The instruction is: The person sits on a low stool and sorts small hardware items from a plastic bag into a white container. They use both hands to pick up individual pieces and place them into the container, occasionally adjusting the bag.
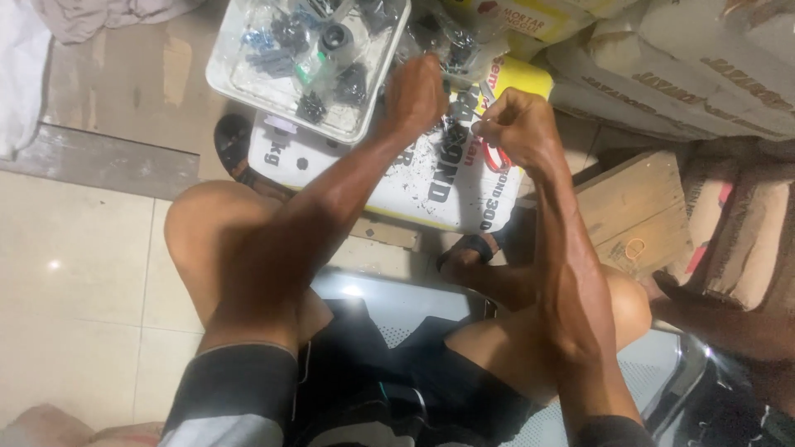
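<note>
I sit and look down at both forearms stretched over my knees. My left hand (416, 93) is closed, fingers curled around a small dark part that I cannot make out, at the edge of a clear plastic tray (236, 79). Just to its right, my right hand (515, 126) pinches a thin metal piece, with a red band or handle showing under the palm. Both hands hover over a white and yellow sack (414, 186) lying flat, with small black parts scattered on it. The tray holds several black and blue small parts in clear bags.
Stacked paper sacks (687, 74) fill the upper right. A wooden block (633, 207) lies right of the flat sack. A black sandal (236, 153) shows at the sack's left edge. Tiled floor (74, 273) spreads left, with a grey threshold strip (99, 161).
</note>
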